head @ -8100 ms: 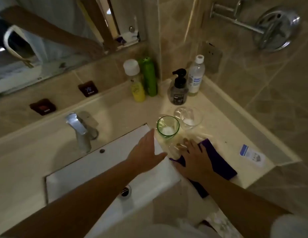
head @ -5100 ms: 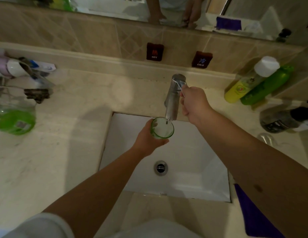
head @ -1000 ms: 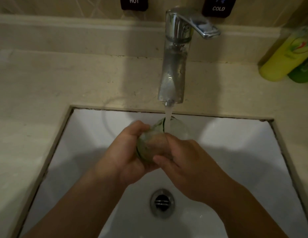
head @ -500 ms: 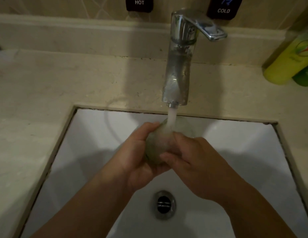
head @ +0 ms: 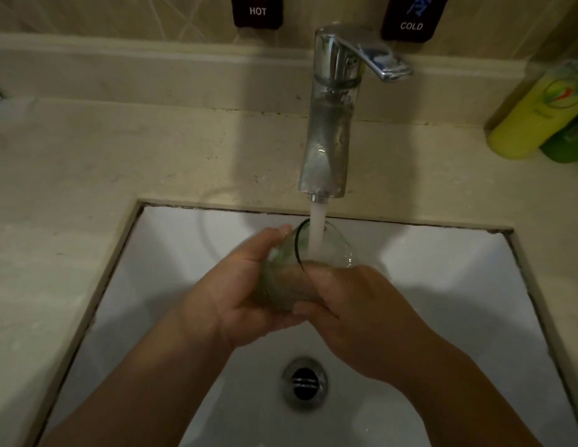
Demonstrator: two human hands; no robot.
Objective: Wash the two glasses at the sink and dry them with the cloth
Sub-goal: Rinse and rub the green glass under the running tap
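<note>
The scene is dim and warm-toned, with soft grain throughout. The tap (head: pixel 326 124) carries pale glare, and the forearms cast broad shadows across the white sink (head: pixel 458 285). Straight lines bow toward the corners.

Green-tinted glass (head: pixel 316 253), tilted, seemingly water-filled

This is a bathroom, by the look of a home or hotel one. A white basin (head: pixel 184 253) with a metal drain (head: pixel 304 382) is sunk into a beige stone counter (head: pixel 87 156). A chrome tap (head: pixel 329 124) stands below dark HOT (head: pixel 258 11) and COLD (head: pixel 412 21) signs on a tiled wall (head: pixel 120 14). Yellow (head: pixel 536 114) and green (head: pixel 571 140) toiletry bottles stand at the right.
</note>
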